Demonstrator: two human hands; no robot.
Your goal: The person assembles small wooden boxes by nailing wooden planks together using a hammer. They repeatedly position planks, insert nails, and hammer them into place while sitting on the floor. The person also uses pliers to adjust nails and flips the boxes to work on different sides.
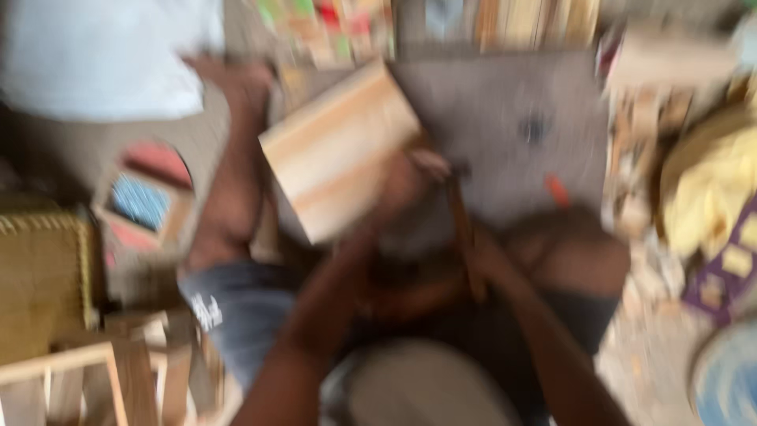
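The whole view is heavily blurred. A pale wooden block (335, 150) with lighter and pinkish stripes is held tilted above my lap. My left hand (404, 188) grips its lower right edge, the forearm rising from the bottom of the frame. My right hand (471, 264) sits just right of it and below, and appears closed around a thin brown stick (457, 217) that runs up toward the block. My fingers cannot be made out. Behind the block lies a grey flat sheet (512, 118) with a dark spot, and a small orange thing (557, 190) lies on it.
My bare knees and dark shorts fill the lower middle. Wooden frames (71, 371) and a woven yellow surface (39, 268) stand at the left. A person in a white top (102, 55) is at upper left. Yellow cloth (710, 189) and scattered scraps lie at right.
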